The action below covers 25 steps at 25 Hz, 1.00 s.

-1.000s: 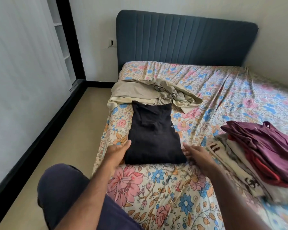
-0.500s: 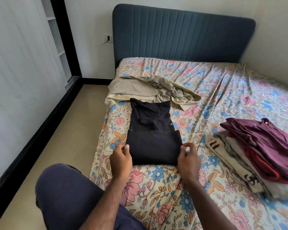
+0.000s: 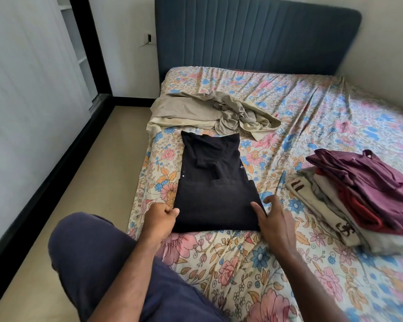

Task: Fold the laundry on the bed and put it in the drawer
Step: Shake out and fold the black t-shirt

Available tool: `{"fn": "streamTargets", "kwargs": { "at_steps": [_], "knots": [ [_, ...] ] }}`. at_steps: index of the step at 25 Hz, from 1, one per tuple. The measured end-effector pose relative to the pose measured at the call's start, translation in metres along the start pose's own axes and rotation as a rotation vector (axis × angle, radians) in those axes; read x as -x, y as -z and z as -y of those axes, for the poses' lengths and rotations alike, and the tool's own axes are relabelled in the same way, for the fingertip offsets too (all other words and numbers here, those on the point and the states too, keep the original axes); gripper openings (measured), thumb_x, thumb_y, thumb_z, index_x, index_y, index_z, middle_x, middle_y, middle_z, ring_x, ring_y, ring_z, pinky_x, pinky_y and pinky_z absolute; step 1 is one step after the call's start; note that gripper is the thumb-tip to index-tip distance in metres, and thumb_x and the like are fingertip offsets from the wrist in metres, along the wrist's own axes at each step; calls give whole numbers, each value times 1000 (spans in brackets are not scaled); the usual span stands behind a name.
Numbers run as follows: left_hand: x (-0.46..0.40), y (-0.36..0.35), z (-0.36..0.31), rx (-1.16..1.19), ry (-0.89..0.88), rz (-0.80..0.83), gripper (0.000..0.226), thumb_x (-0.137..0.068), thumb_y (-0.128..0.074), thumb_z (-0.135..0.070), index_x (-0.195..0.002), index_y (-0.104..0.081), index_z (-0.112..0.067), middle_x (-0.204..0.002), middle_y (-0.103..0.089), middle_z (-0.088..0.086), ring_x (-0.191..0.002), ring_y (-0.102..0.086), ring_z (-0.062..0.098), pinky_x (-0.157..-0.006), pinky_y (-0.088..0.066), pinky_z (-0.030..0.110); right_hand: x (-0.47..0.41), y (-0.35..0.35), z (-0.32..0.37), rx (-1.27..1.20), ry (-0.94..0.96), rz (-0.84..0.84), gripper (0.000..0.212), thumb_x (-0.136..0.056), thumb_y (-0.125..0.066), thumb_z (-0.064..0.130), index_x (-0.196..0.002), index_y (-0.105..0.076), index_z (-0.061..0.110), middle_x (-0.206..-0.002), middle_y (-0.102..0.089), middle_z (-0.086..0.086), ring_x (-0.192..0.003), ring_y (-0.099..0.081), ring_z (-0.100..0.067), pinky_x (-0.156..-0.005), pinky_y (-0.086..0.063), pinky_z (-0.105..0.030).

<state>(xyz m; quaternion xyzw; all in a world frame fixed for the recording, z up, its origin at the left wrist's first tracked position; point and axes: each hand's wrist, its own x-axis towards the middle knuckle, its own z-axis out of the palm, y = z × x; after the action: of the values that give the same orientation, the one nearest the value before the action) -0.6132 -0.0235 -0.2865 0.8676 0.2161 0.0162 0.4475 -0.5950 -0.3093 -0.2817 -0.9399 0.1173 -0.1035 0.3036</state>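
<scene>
A black shirt (image 3: 214, 182) lies partly folded on the floral bed sheet (image 3: 300, 108), its near end doubled over. My left hand (image 3: 161, 217) pinches the folded shirt's near left edge with curled fingers. My right hand (image 3: 271, 217) rests at the shirt's near right corner, with its fingers spread and straight on the cloth. A crumpled beige garment (image 3: 209, 112) lies beyond the shirt, toward the headboard. A stack of folded clothes (image 3: 358, 196), maroon on top, sits on the bed to the right.
The dark blue headboard (image 3: 254, 36) stands at the far end. A strip of beige floor (image 3: 79, 173) runs along the bed's left side, bounded by a white wardrobe door (image 3: 21, 101) with a black base. My knee (image 3: 91, 247) in dark trousers is at the bed's edge.
The hands came to the shirt's near end, gripped it, and folded it over. Now the right hand has opened and lies flat, while the left still pinches the edge.
</scene>
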Motion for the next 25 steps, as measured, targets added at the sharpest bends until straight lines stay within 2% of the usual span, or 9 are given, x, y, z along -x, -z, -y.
{"fn": "streamTargets", "kwargs": {
  "at_steps": [2, 4, 6, 7, 9, 12, 17, 22, 25],
  "knots": [
    [6, 2, -4, -60, -146, -147, 25, -90, -74, -29, -90, -55, -13, -79, -64, -6, -79, -63, 19, -71, -50, 32, -1, 8, 2, 71, -18, -68, 35, -98, -63, 43, -122, -56, 18, -79, -70, 0, -62, -60, -13, -58, -40, -26],
    [5, -7, -14, -142, -395, -168, 43, -96, -61, -47, -124, -53, -15, -119, -65, 1, -112, -61, 23, -95, -51, 43, -8, 7, 11, 131, 92, -164, 24, -101, -58, 34, -119, -61, 18, -108, -71, -1, -81, -55, -12, -81, -40, -33],
    [-1, -26, -26, -294, -583, 43, 60, -103, -36, -54, -155, -30, -23, -164, -27, -4, -151, -25, 16, -123, -24, 46, -9, -8, 29, 142, 289, -61, 27, -105, -49, 34, -127, -61, 25, -137, -61, 2, -105, -59, -11, -104, -35, -41],
    [-5, -36, -30, -400, -604, 159, 63, -106, -26, -54, -160, -13, -26, -168, -2, -11, -155, -2, 8, -126, -8, 46, -9, -18, 37, 158, 372, 60, 35, -107, -42, 40, -139, -54, 32, -153, -49, 7, -125, -54, -10, -114, -27, -45],
    [-15, -46, -24, -576, -549, 275, 66, -105, -13, -57, -161, 6, -28, -163, 20, -16, -151, 18, 3, -126, 3, 47, -12, -37, 42, 251, 412, 283, 51, -107, -24, 55, -157, -26, 43, -169, -17, 16, -154, -18, -7, -125, -6, -54],
    [-30, -34, -10, -704, -385, 273, 66, -104, -8, -58, -158, 17, -30, -162, 26, -14, -150, 22, 7, -124, 7, 52, -30, -37, 24, 349, 267, 387, 64, -103, -9, 65, -162, -2, 41, -168, 7, 21, -155, 12, -4, -121, 15, -61],
    [-29, -13, -5, -656, -259, 302, 67, -105, -11, -56, -157, 21, -26, -164, 26, -8, -151, 22, 10, -124, 1, 59, -42, -16, -8, 380, 213, 420, 70, -102, -6, 65, -162, 8, 33, -169, 11, 15, -152, 17, -2, -121, 18, -57],
    [3, 9, 1, -675, -466, 511, 106, -88, -51, -72, -155, 21, -35, -155, 40, -12, -145, 32, 9, -122, 7, 48, -29, 16, -45, 200, 555, 539, 84, -90, -29, 82, -161, -9, 42, -168, 7, 21, -151, 16, 7, -126, 13, -43],
    [5, 12, 9, -738, -463, 634, 108, -90, -66, -55, -154, 19, -40, -154, 36, -17, -144, 30, 6, -122, 9, 46, -23, 21, -54, 332, 680, 549, 77, -98, -41, 70, -160, -5, 45, -167, 9, 23, -151, 21, 4, -127, 11, -45]
  ]
}}
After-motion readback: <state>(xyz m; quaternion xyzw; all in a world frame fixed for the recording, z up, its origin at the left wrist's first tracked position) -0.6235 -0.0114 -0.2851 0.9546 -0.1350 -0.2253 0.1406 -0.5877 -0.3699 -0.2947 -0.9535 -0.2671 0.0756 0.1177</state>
